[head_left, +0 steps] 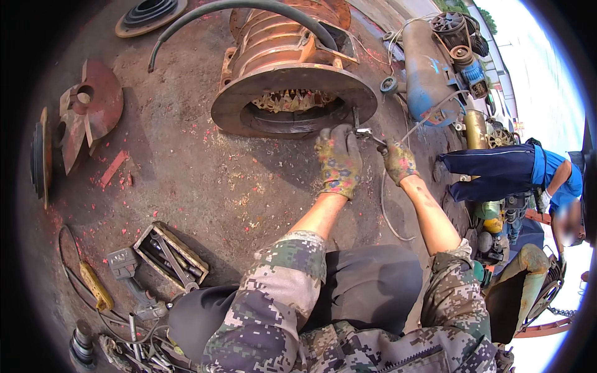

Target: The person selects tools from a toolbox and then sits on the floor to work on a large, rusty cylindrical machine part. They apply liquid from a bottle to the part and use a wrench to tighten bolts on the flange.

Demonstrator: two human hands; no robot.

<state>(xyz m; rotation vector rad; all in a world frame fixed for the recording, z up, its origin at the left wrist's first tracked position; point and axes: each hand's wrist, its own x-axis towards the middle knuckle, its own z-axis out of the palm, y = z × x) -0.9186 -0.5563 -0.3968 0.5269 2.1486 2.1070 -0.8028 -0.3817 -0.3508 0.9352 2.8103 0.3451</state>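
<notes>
Evidently the right hand [400, 161] grasps a metal wrench [365, 132] by its handle, the shaft pointing to ten o'clock; the left hand [339, 160] is nearer the wrench's head, its grip unclear. Beyond, at eleven o'clock, lies the flanged casing [292, 73], long axis running toward twelve.
</notes>
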